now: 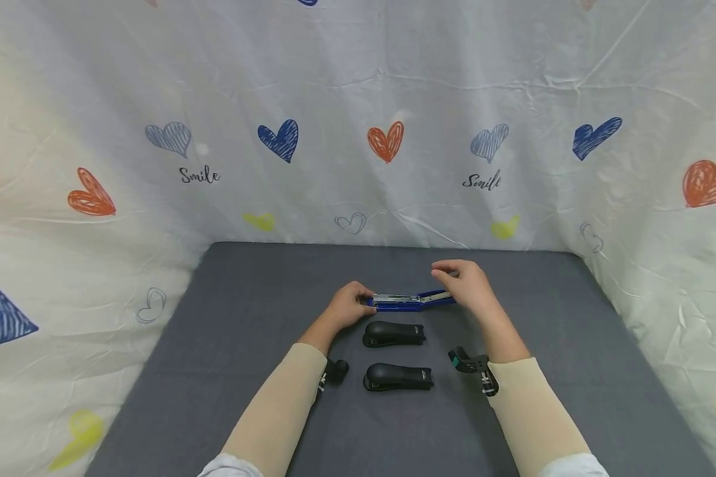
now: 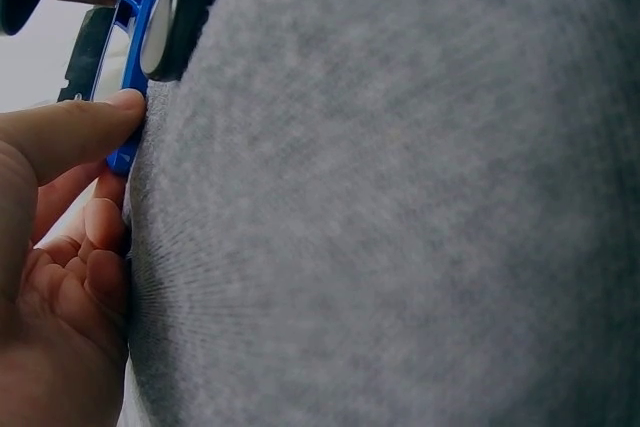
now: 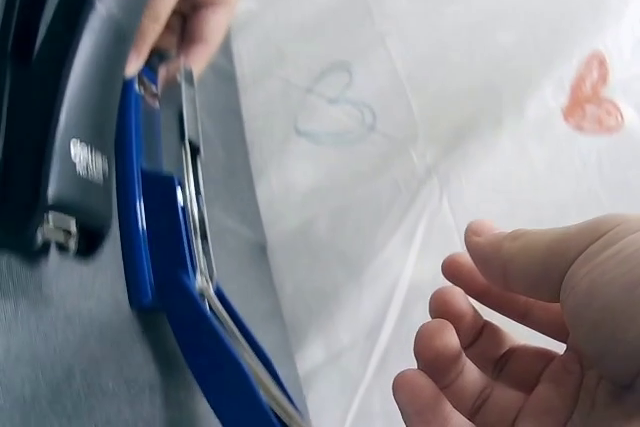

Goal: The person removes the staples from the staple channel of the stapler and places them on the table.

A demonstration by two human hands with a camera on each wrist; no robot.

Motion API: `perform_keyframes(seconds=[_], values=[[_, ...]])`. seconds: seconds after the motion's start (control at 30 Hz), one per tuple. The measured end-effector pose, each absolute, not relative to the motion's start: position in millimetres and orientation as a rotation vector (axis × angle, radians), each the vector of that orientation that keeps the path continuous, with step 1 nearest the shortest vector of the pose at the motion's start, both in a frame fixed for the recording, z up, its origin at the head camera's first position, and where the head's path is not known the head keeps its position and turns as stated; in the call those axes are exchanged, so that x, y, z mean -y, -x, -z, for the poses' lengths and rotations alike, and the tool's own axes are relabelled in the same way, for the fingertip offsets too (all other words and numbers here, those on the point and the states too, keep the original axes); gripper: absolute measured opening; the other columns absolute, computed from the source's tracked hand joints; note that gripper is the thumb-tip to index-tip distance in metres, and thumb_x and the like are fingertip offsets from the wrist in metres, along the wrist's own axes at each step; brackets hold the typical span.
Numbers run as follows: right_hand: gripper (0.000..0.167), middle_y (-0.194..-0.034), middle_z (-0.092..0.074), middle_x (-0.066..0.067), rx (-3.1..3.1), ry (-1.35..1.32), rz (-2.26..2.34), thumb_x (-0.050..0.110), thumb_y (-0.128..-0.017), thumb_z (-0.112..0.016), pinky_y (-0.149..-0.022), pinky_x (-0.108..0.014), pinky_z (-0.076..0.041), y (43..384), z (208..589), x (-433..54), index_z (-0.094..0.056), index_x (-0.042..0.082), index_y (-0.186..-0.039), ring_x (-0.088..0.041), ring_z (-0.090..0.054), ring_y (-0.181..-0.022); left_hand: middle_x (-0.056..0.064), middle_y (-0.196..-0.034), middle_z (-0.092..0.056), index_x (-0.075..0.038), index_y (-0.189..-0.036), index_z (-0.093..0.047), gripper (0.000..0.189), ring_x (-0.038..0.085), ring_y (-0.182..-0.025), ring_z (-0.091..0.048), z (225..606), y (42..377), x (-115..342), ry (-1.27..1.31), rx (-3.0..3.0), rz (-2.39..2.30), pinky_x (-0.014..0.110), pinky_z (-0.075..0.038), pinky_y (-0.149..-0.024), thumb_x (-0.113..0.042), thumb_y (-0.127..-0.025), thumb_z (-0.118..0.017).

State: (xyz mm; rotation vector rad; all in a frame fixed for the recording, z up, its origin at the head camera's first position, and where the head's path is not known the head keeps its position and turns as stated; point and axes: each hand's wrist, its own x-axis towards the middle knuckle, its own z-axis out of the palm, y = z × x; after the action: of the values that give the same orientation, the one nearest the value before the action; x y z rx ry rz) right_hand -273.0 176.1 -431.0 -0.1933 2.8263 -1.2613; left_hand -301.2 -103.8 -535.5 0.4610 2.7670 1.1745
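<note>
A blue stapler (image 1: 396,303) lies swung wide on the grey cloth, its metal staple channel exposed. My left hand (image 1: 347,306) grips its left end; in the left wrist view the thumb (image 2: 95,127) presses the blue edge with fingers on the other side. Over the stapler's right end is my right hand (image 1: 468,285). The right wrist view has this hand's fingers (image 3: 450,347) loosely bent beside the raised blue arm (image 3: 215,347), apart from it, with nothing visible between thumb and fingers.
Two black staplers (image 1: 394,334) lie in a column nearer me, the second black stapler (image 1: 398,377) closest. A grey cloth (image 1: 262,285) covers the table. Behind it hangs a white curtain (image 1: 334,79) printed with hearts. Each wrist wears a small camera mount.
</note>
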Motion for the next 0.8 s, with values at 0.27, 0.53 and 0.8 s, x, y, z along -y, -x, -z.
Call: perform_keyframes(seconds=[0.27,0.53,0.8], values=[[0.034,-0.122,-0.064,-0.016,-2.706,0.331,1.218,0.011,-0.103,-0.064,-0.071,-0.040,-0.049,279.0,433.6,-146.0,-0.067,0.006,-0.136,-0.032,-0.065,-0.096,0.003,-0.105,-0.063,-0.006,-0.117,-0.077,0.031,0.016,-0.079,-0.051,536.1,301.5,102.7,-0.448,-2.768,-1.183,0.033,-0.044,-0.072,-0.014,-0.087,-0.083],[0.033,-0.119,-0.065,-0.015,-2.665,0.454,1.004,0.006,-0.102,-0.062,-0.072,-0.038,-0.048,285.0,446.8,-122.2,-0.068,0.005,-0.134,-0.023,-0.058,-0.086,0.003,-0.103,-0.062,-0.006,-0.115,-0.078,0.030,0.016,-0.079,-0.051,535.6,301.5,102.4,-0.443,-2.755,-1.216,0.032,-0.044,-0.072,-0.012,-0.086,-0.084],[0.027,-0.122,-0.070,-0.015,-2.641,0.445,0.881,0.006,-0.100,-0.064,-0.092,-0.048,-0.052,287.6,462.5,-105.9,-0.074,0.004,-0.125,-0.033,-0.065,-0.112,0.003,-0.103,-0.061,-0.005,-0.116,-0.077,0.031,0.016,-0.080,-0.051,533.8,301.5,104.0,-0.451,-2.735,-1.228,0.031,-0.044,-0.071,-0.012,-0.086,-0.083]])
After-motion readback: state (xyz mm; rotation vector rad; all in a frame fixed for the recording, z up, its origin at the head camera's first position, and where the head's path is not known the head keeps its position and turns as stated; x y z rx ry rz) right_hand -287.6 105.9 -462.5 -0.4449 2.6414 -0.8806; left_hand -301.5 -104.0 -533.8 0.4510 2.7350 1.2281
